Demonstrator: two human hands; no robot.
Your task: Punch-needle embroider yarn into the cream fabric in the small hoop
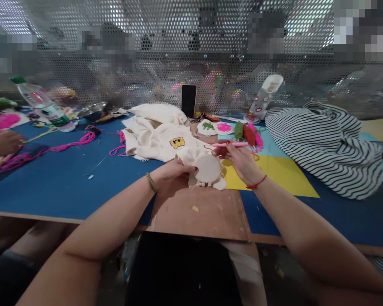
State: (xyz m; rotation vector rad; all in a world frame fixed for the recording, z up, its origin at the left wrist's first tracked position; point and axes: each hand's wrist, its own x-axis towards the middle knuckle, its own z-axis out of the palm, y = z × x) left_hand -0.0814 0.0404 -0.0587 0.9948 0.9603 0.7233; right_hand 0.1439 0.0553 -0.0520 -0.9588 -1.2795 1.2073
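My left hand (178,168) grips the left edge of a small round embroidery hoop (207,168), its thumb on the rim. White cloth is stretched in the hoop, and its loose edges hang out below. In my right hand (241,159) is a pink pen-shaped tool (231,144), held nearly level above the hoop's upper right. A thin red thread runs by the tool and my fingers. Behind the hoop lies bunched cream fabric (159,138) with a yellow and black stitched patch (177,142).
Yarn bundles (249,134) and stitched pieces (224,127) lie behind my right hand. A phone (189,100) stands against the perforated metal screen. Striped fabric (325,148) is at right; a bottle (47,108), pink yarn (68,145) and another person's hand (3,143) are at left.
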